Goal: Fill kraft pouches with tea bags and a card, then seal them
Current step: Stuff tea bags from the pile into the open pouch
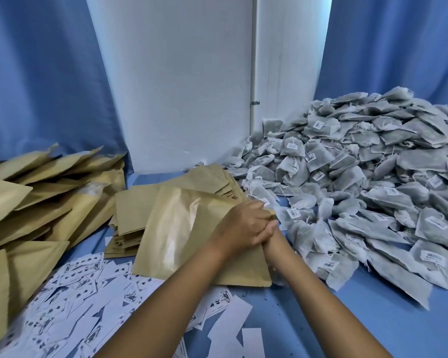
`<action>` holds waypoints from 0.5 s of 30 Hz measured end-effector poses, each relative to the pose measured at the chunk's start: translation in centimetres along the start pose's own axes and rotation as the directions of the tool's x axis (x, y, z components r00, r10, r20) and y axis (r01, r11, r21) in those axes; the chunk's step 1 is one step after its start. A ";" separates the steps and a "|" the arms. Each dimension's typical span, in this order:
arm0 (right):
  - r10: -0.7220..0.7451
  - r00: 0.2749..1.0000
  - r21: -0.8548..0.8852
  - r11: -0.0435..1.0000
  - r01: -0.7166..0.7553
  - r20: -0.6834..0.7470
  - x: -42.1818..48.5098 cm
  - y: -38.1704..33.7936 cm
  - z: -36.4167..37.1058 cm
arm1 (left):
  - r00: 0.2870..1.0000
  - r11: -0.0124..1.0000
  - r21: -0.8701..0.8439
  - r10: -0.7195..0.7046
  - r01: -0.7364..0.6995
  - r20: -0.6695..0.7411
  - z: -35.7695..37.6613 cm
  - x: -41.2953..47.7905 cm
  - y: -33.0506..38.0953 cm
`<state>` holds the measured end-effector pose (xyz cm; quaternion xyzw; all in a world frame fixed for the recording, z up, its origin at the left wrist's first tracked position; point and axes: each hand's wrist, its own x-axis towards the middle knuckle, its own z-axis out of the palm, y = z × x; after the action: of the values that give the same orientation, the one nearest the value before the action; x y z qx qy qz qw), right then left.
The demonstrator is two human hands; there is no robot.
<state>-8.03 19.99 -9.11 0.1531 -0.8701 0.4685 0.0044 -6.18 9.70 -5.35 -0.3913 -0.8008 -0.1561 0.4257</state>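
The left hand (pixel 243 226) lies over the right hand (pixel 269 228), hiding both grips, so I cannot tell them; beneath, the flat tan kraft paper pouch (pixel 181 228) lies on the blue desk (pixel 308 319), long axis running away

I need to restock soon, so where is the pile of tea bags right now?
In the head view, the pile of tea bags fills the right side of the blue table, against the blue curtain, just right of the flat kraft pouches.

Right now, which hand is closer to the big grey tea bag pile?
Right. The right hand sits at the edge of the grey tea bag pile; the left hand lies over it, farther from the pile.
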 end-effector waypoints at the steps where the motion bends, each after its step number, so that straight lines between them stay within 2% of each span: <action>1: -0.019 0.993 -0.009 1.000 0.020 0.114 0.0 -0.9 -0.3 | 0.999 0.999 0.010 -0.047 0.047 0.010 0.0 0.0 0.1; 3: -0.152 0.951 0.047 0.988 0.145 0.269 0.0 -1.8 -1.5 | 0.974 0.973 0.053 -0.227 0.226 0.025 -0.6 0.1 -0.1; 5: -0.264 0.911 0.277 0.944 0.177 0.318 0.1 -1.5 -2.9 | 0.933 0.931 0.086 -0.358 0.354 0.040 -1.9 0.1 -1.3; 6: -0.297 0.887 0.275 0.939 0.205 0.353 0.4 -1.4 -3.1 | 0.920 0.919 0.087 -0.389 0.384 0.043 -2.4 0.3 -1.8; 8: -0.265 0.853 0.149 0.964 0.221 0.449 0.0 -1.3 -2.3 | 0.921 0.921 0.108 -0.383 0.375 0.067 -2.6 1.1 -1.4; 9: -0.207 0.864 0.109 0.978 0.176 0.460 -0.7 -1.2 -1.5 | 0.927 0.929 0.160 -0.354 0.333 0.123 -1.9 1.6 -0.7; 10: -0.184 0.886 0.149 0.980 0.132 0.426 -0.7 -2.1 -0.8 | 0.925 0.932 0.236 -0.324 0.275 0.201 -1.0 1.9 0.2; 11: -0.272 0.957 0.347 0.911 0.223 0.099 -0.6 -3.1 -0.2 | 0.910 0.928 0.300 -0.305 0.219 0.280 -0.1 2.0 1.0; 12: -0.101 0.959 0.582 0.775 0.244 -0.266 -0.2 -3.4 0.3 | 0.893 0.922 0.341 -0.301 0.183 0.334 0.5 1.9 1.3; 13: 0.117 0.917 0.726 0.652 0.219 -0.382 -0.2 -3.2 0.5 | 0.883 0.913 0.369 -0.311 0.174 0.353 0.5 1.7 1.0; 14: 0.067 0.896 0.562 0.799 0.215 -0.438 -0.4 -1.8 0.8 | 0.875 0.896 0.399 -0.341 0.193 0.343 0.1 1.4 0.2; 15: -0.181 0.918 0.141 0.960 0.243 -0.353 -0.4 0.2 0.3 | 0.866 0.871 0.439 -0.382 0.220 0.324 -0.5 0.9 -0.8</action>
<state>-7.62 19.92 -9.48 0.1641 -0.7880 0.5621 0.1900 -6.86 9.32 -4.24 -0.1904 -0.9373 0.0230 0.2911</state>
